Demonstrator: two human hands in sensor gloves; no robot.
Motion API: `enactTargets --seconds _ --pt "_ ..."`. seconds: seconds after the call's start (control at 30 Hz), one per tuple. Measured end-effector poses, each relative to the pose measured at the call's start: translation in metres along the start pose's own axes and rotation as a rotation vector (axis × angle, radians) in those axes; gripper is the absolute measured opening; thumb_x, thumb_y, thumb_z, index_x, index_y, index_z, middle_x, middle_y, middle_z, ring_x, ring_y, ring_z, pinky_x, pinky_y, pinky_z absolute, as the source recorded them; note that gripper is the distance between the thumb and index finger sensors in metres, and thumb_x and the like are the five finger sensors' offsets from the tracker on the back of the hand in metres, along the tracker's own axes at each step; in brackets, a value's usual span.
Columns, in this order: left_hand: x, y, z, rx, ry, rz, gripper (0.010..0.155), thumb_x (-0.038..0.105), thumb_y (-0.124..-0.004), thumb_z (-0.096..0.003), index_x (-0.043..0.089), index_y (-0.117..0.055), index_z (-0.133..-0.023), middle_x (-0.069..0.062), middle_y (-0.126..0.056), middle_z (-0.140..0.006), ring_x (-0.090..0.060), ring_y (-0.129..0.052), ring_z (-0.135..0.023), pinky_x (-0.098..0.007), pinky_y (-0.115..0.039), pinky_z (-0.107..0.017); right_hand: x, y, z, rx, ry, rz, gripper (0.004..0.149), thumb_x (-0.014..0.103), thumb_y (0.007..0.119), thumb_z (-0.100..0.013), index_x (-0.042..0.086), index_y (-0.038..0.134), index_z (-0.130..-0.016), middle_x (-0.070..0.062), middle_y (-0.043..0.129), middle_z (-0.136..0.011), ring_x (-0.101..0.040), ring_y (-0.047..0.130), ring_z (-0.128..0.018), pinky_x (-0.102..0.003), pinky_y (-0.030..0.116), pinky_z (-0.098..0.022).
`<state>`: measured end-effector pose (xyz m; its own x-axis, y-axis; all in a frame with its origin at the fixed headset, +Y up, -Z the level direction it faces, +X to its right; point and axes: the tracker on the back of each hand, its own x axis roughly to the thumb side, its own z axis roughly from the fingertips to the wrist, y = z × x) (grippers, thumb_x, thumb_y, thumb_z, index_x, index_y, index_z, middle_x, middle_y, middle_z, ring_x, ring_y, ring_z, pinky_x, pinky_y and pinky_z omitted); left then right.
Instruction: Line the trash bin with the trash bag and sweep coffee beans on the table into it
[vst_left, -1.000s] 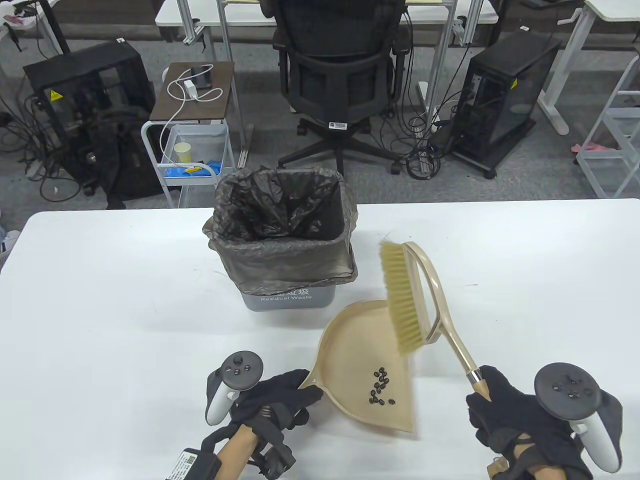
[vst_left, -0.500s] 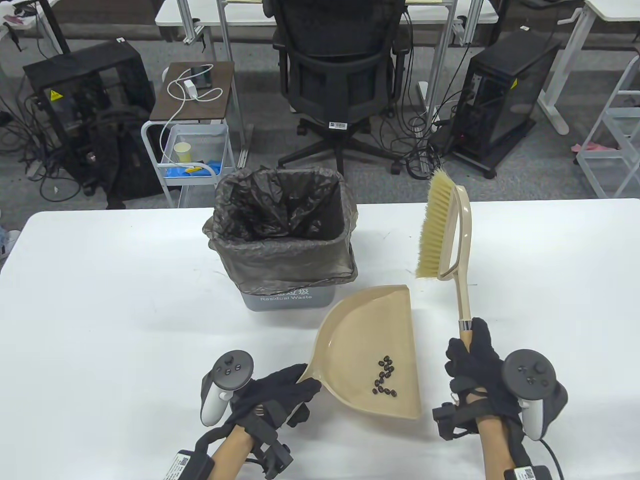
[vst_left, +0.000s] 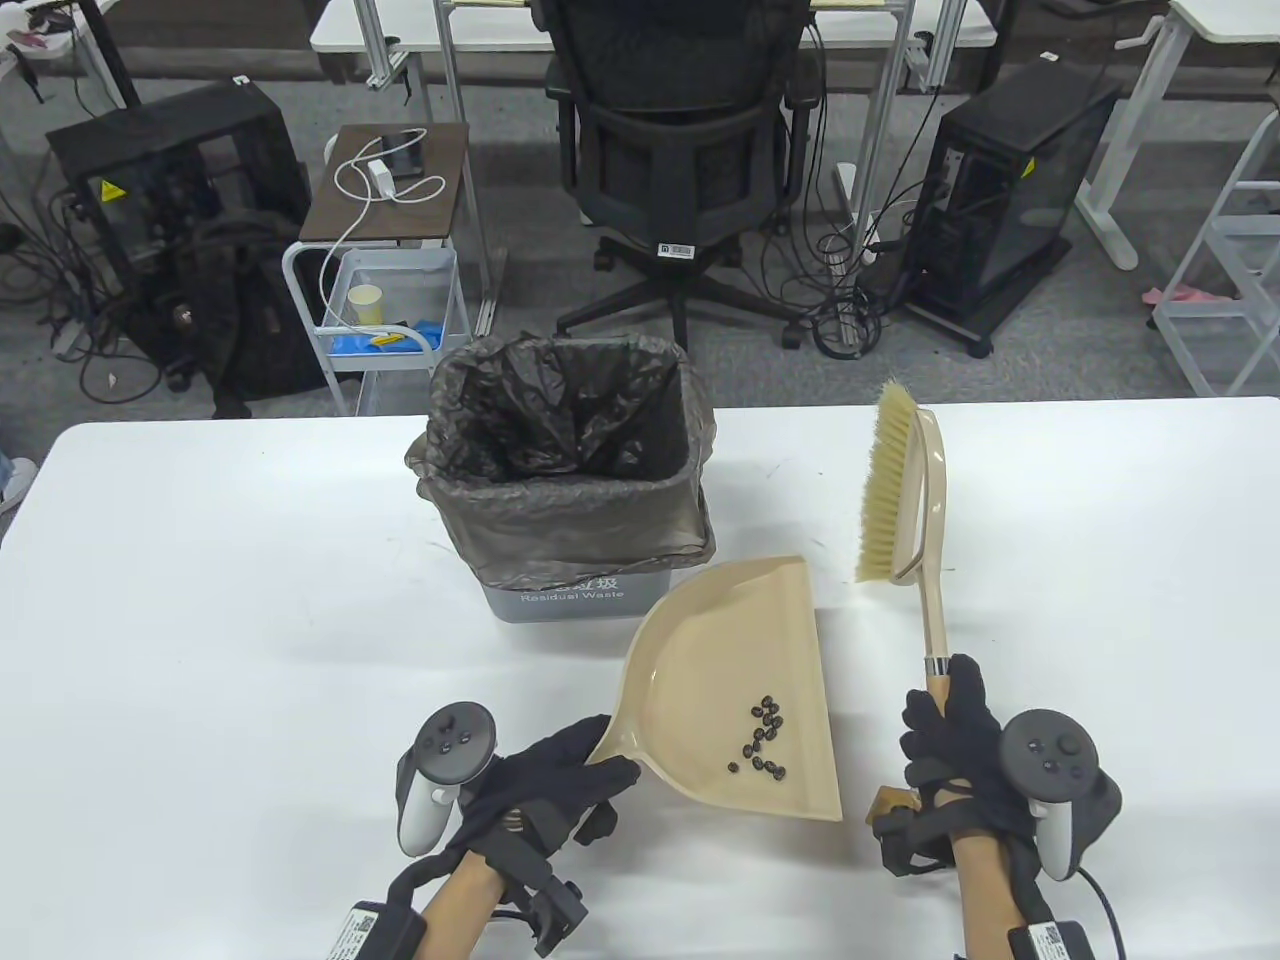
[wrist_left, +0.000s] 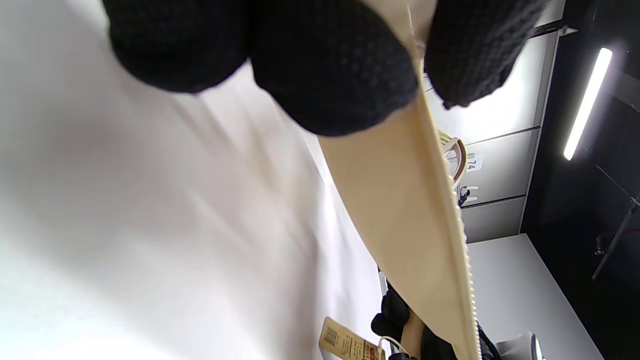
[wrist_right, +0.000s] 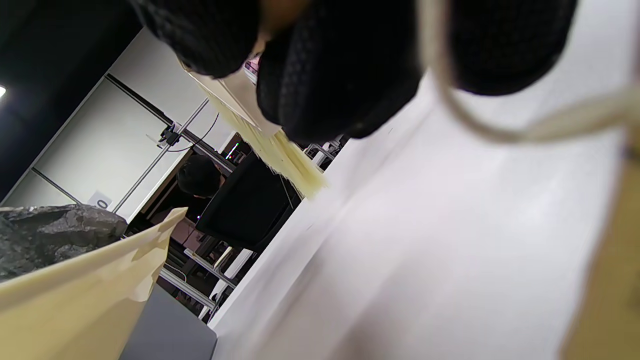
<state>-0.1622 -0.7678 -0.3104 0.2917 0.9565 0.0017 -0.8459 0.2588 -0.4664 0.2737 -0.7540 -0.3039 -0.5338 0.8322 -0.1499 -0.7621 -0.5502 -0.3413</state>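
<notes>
A grey bin (vst_left: 570, 600) lined with a dark trash bag (vst_left: 560, 420) stands mid-table. In front of it a beige dustpan (vst_left: 720, 650) holds several coffee beans (vst_left: 762, 740). My left hand (vst_left: 560, 785) grips the dustpan's handle, whose underside (wrist_left: 400, 200) fills the left wrist view. My right hand (vst_left: 950, 730) grips the handle of a beige brush (vst_left: 895, 500), held to the right of the pan with bristles pointing left. In the right wrist view the bristles (wrist_right: 280, 150) and the dustpan's edge (wrist_right: 90, 280) show below my fingers.
The white table (vst_left: 200, 620) stretches wide on both sides. Beyond its far edge stand an office chair (vst_left: 680, 150), a small cart (vst_left: 385, 300) and two dark computer cases (vst_left: 1000, 190).
The brush swung up out of the dustpan to the right, then came down slightly. The dustpan shifted a little toward the bin, and the beans slid within it.
</notes>
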Motion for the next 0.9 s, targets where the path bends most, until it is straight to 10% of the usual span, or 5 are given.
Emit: enactTargets --seconds 0.4,0.9 --pt "0.028 -0.012 -0.009 -0.08 -0.007 -0.032 0.073 0.046 -0.084 -0.0561 0.002 -0.058 -0.108 -0.016 -0.085 -0.09 -0.007 -0.104 -0.043 -0.038 -0.089 -0.036 -0.007 -0.008 -0.002 0.009 0.031 -0.069 0.066 0.038 0.072 -0.048 0.006 0.052 -0.102 -0.006 0.092 -0.069 -0.021 0.101 -0.03 -0.046 0.082 -0.033" --pt "0.154 -0.019 -0.003 -0.017 -0.143 -0.009 0.072 0.043 -0.08 -0.0584 0.002 -0.053 -0.11 -0.018 -0.08 -0.094 -0.008 -0.103 -0.047 -0.038 -0.088 -0.038 -0.013 -0.009 0.0 0.03 0.082 -0.177 0.066 0.038 0.071 -0.048 0.005 0.051 -0.102 -0.007 0.092 -0.069 -0.021 0.101 -0.03 -0.046 0.082 -0.033"
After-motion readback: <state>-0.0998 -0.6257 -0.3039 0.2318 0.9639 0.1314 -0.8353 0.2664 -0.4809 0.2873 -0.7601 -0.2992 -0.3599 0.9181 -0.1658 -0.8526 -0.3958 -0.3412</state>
